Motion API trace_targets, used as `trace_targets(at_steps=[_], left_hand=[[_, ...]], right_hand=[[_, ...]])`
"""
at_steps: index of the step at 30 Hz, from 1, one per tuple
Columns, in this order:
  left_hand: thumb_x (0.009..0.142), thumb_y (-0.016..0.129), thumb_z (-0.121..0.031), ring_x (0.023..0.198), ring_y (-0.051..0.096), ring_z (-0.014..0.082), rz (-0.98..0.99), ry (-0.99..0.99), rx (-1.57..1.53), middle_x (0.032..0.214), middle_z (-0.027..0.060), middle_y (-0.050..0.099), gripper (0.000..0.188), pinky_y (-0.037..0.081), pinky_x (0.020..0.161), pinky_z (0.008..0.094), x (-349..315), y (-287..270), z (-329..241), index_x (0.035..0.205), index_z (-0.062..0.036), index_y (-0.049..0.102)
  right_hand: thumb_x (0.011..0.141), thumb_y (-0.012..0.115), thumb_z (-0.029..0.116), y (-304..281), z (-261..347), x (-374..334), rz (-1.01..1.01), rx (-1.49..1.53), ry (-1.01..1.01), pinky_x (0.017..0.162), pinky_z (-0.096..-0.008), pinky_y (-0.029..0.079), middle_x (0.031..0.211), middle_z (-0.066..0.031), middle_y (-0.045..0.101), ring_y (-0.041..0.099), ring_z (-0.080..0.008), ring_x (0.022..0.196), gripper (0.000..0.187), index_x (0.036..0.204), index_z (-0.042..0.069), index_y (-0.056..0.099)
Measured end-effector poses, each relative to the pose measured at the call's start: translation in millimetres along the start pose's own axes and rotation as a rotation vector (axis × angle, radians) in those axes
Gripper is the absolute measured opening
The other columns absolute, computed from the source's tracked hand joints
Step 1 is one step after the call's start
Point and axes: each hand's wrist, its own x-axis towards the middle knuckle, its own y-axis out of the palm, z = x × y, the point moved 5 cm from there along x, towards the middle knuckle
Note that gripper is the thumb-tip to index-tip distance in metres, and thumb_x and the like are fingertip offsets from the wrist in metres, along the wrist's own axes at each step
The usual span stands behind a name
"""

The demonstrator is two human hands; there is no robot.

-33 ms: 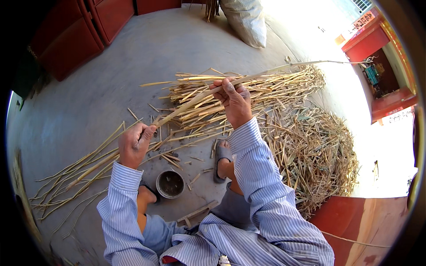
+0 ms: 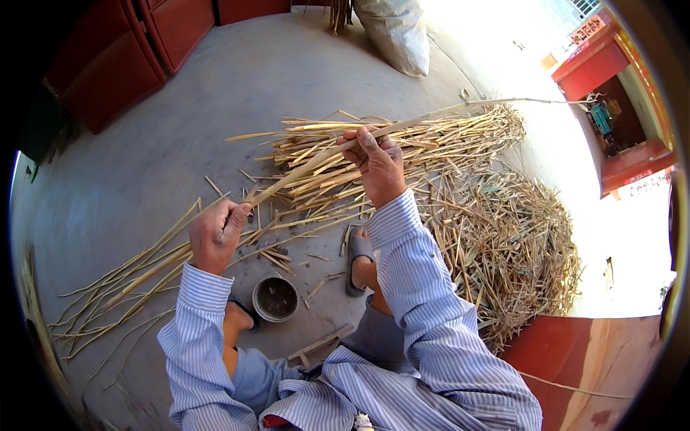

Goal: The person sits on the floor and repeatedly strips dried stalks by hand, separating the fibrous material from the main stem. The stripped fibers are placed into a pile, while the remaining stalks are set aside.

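A long, pale dry stalk [image 2: 307, 167] slants across in front of me, thick at the left and tapering to a thin tip at the far right. My left hand [image 2: 218, 233] is closed in a fist round its thick lower end. Farther up, my right hand [image 2: 377, 164] pinches it between thumb and fingers. Behind and below the right hand lies a bundle of yellow stalks [image 2: 445, 136] on the floor. Long thin stalks [image 2: 154, 260] fan out under and to the left of my left hand.
Between my feet stands a small round bucket [image 2: 256, 307] with dark liquid. A heap of dry husks and leaves [image 2: 510, 251] lies at the right. A pale sack [image 2: 395, 36] and red cabinets [image 2: 108, 65] stand at the back. Short stalk pieces [image 2: 278, 261] litter the floor.
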Motion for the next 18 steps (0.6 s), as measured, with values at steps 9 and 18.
trace_targets(at_steps=[9, 18], left_hand=[[0.08, 0.076, -0.024, 0.059, 0.059, 0.028, -0.27, 0.452, 0.287, 0.067, 0.0104, 0.061, 0.024, 0.044, 0.05, 0.0394, -4, -10, -32, 0.076, -0.0046, 0.062], [0.093, 0.064, -0.034, 0.052, 0.051, 0.0227, -0.618, -0.144, 0.07, 0.061, 0.0086, 0.058, 0.032, 0.039, 0.049, 0.0325, 8, -74, 31, 0.081, -0.004, 0.063]], right_hand=[[0.098, 0.058, 0.026, -13, -13, -4, -0.174, -0.079, 0.171, 0.068, -0.0236, 0.058, 0.09, -0.0088, 0.07, 0.069, -0.0143, 0.08, 0.024, 0.096, 0.004, 0.064], [0.096, 0.061, 0.028, -19, -20, 4, -0.117, -0.173, 0.197, 0.064, -0.0232, 0.057, 0.087, -0.008, 0.071, 0.067, -0.0125, 0.071, 0.026, 0.094, 0.003, 0.064]])
